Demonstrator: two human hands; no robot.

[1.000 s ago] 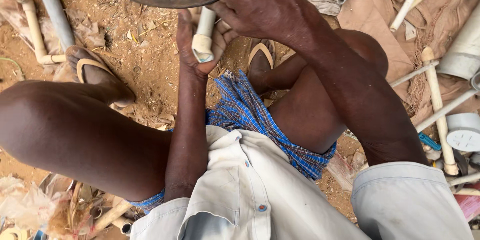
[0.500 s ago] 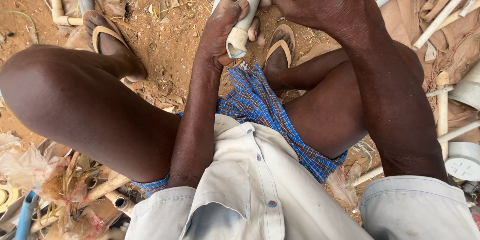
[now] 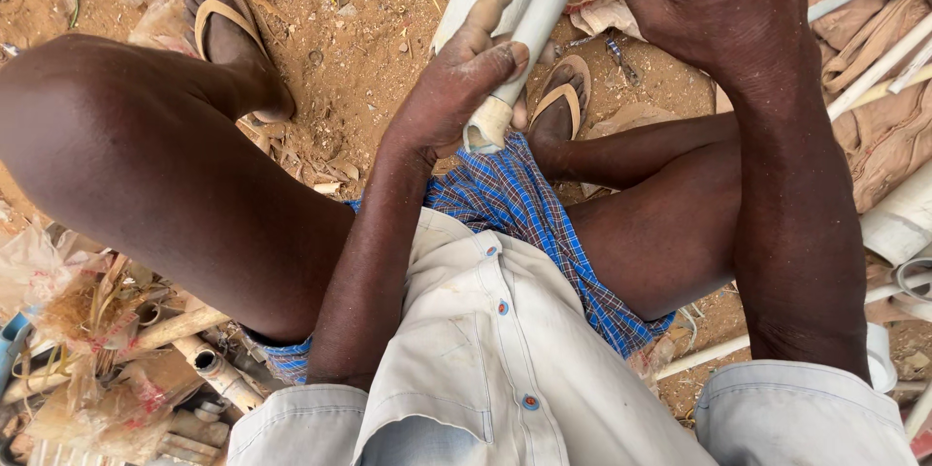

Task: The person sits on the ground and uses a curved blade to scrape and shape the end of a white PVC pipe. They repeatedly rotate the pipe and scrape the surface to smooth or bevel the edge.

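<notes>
my left hand (image 3: 456,87) wrapped round a white pipe (image 3: 529,34), long axis running near-to-far (tilted right), right hand (image 3: 718,10) fisted up top, can't tell on what

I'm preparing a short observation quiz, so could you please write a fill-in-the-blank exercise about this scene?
1. The left hand grips a white plastic ____ near its lower end.
2. The right hand is closed into a ____ near the top edge.
3. Both feet wear ____ on the dirt ground.
4. Over the blue checked cloth hangs a pale ____ with buttons.

Missing words: pipe; fist; sandals; shirt
</notes>
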